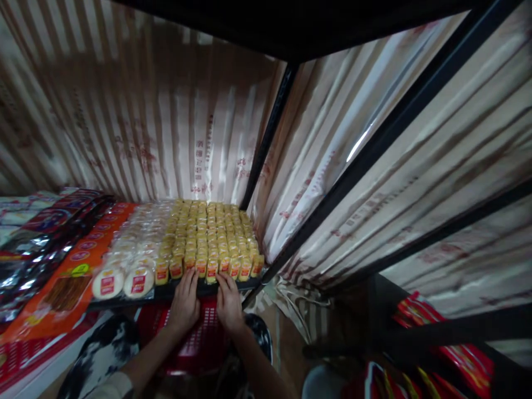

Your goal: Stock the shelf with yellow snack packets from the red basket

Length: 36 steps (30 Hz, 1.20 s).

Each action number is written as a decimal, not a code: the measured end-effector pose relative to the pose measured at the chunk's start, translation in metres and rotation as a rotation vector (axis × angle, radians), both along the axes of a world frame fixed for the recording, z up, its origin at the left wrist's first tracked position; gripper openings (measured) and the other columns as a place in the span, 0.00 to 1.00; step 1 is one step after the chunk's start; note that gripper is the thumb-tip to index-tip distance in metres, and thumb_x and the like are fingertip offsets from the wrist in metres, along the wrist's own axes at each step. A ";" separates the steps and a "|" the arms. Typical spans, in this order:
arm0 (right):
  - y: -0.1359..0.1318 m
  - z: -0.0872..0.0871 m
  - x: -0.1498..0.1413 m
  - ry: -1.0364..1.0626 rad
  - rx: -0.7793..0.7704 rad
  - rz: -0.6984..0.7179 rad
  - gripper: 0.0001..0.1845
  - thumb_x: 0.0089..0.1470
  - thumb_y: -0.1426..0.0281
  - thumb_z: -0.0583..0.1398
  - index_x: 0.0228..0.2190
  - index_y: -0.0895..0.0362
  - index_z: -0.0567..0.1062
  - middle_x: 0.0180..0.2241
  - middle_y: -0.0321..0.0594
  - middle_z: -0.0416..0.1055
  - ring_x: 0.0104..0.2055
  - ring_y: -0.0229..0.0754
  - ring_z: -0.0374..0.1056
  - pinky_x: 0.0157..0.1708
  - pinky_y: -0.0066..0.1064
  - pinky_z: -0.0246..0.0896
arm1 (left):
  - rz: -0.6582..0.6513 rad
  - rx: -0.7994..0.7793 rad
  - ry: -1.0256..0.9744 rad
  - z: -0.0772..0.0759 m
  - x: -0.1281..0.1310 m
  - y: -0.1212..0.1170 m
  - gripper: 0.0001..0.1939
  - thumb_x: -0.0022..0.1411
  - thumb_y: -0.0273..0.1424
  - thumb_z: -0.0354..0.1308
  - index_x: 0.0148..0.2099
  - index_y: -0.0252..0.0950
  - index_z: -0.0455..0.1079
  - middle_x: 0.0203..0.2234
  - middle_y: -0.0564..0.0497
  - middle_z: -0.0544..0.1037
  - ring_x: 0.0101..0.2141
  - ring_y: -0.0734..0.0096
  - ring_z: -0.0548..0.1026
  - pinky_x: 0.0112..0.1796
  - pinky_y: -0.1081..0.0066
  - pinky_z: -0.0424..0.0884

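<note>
Small yellow wrapped snack packs (211, 238) with red labels stand in tight rows on a dark shelf (203, 289). My left hand (185, 302) reaches over the shelf's front edge, its fingers stretched forward and touching the front packs left of the middle. Beside it, my right hand (229, 305) has its fingertips on the front packs further right. Both hands have extended fingers, and neither is wrapped around a pack. What lies directly under the fingertips is partly hidden.
Clear-wrapped round white snacks (138, 280) line up left of the yellow packs. Further left lie an orange snack bag (68, 288) and dark shiny bags (37, 260). A red basket (199, 343) sits below. Black metal posts (270, 138) stand before draped striped sheeting (208, 133). Red packets (465, 360) lie lower right.
</note>
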State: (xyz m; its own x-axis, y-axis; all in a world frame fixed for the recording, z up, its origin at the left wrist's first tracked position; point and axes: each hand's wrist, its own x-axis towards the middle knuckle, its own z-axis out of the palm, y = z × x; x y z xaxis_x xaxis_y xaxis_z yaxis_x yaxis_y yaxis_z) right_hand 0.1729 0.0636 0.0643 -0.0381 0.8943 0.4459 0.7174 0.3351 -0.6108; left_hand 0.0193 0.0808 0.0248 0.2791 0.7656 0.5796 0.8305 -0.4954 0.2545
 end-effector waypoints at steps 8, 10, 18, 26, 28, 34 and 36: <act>-0.006 -0.001 -0.001 0.075 -0.015 -0.034 0.23 0.53 0.78 0.48 0.49 0.58 0.69 0.50 0.48 0.65 0.54 0.44 0.60 0.54 0.39 0.57 | -0.045 0.083 0.045 0.001 0.002 -0.009 0.38 0.51 0.18 0.43 0.65 0.30 0.41 0.56 0.37 0.61 0.58 0.55 0.56 0.52 0.56 0.61; -0.006 0.002 0.000 0.125 0.008 -0.093 0.22 0.56 0.76 0.46 0.50 0.58 0.68 0.50 0.48 0.65 0.54 0.44 0.60 0.55 0.41 0.56 | -0.116 0.113 0.129 0.000 0.010 -0.012 0.34 0.53 0.20 0.42 0.64 0.31 0.45 0.55 0.40 0.64 0.57 0.59 0.57 0.51 0.61 0.61; -0.007 0.009 0.009 0.208 0.059 -0.158 0.19 0.58 0.71 0.46 0.47 0.59 0.70 0.48 0.48 0.68 0.52 0.43 0.62 0.54 0.41 0.57 | -0.084 0.104 0.289 -0.013 0.046 -0.001 0.28 0.58 0.24 0.41 0.62 0.35 0.52 0.58 0.47 0.61 0.57 0.64 0.58 0.51 0.66 0.58; -0.010 0.003 0.013 0.213 0.058 -0.161 0.20 0.57 0.72 0.46 0.47 0.59 0.69 0.48 0.49 0.68 0.53 0.44 0.61 0.54 0.42 0.57 | -0.001 0.176 0.239 -0.009 0.062 0.005 0.27 0.60 0.26 0.42 0.62 0.33 0.53 0.56 0.44 0.64 0.55 0.63 0.63 0.51 0.64 0.56; -0.011 0.003 0.014 0.215 0.061 -0.154 0.20 0.57 0.72 0.46 0.47 0.59 0.69 0.49 0.48 0.67 0.53 0.44 0.61 0.54 0.42 0.57 | 0.001 0.160 0.222 -0.008 0.064 0.004 0.27 0.59 0.27 0.42 0.62 0.34 0.53 0.57 0.45 0.64 0.55 0.63 0.62 0.52 0.63 0.55; -0.006 0.006 0.015 0.201 0.067 -0.142 0.19 0.58 0.71 0.46 0.47 0.59 0.70 0.48 0.48 0.68 0.52 0.43 0.62 0.53 0.41 0.58 | 0.043 0.179 0.210 -0.002 0.071 0.000 0.23 0.61 0.28 0.43 0.57 0.36 0.61 0.55 0.46 0.66 0.54 0.61 0.63 0.51 0.61 0.55; -0.001 0.012 0.014 0.183 0.065 -0.118 0.20 0.58 0.71 0.46 0.47 0.60 0.70 0.48 0.48 0.68 0.53 0.43 0.61 0.54 0.40 0.57 | 0.054 0.167 0.184 0.001 0.073 -0.001 0.22 0.61 0.30 0.43 0.56 0.36 0.62 0.55 0.46 0.66 0.54 0.61 0.63 0.51 0.61 0.55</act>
